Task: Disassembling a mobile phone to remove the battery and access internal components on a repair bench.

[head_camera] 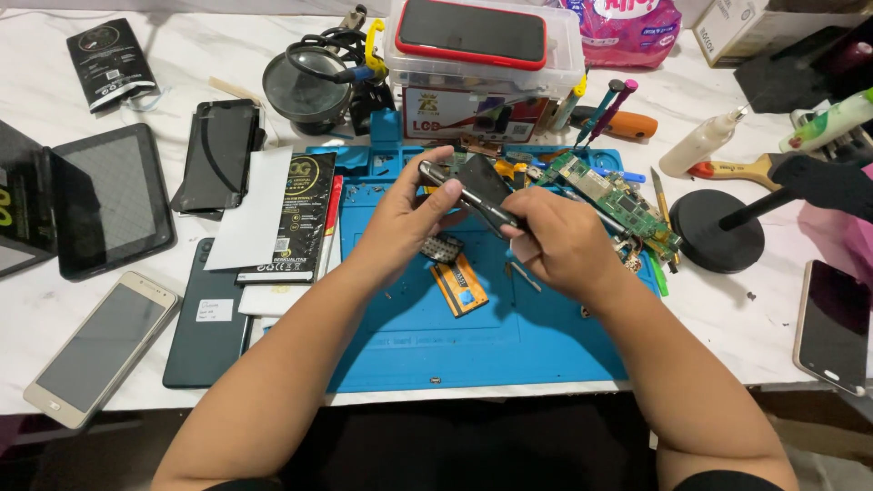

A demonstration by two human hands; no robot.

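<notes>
A: Nearest the bench edge, what's there?

B: A gold phone (100,350) at the left, a dark one (207,318) beside it, and the blue mat (473,350).

A: And the hands?

B: Both are above the mat's middle. The left hand (405,214) and right hand (555,241) are each closed on a phone frame (473,191), held tilted between them, off the surface.

A: What could go wrong?

B: I'd judge a slip. The frame is pinched by its edges, so it could drop onto the orange battery (459,286) below (or scatter the small parts lying loose on the mat).

A: Farther back?

B: A green circuit board (618,195) lies just right of the hands; a careless elbow could sweep it. Behind stand a magnifier (305,86) and a clear box (482,68).
</notes>
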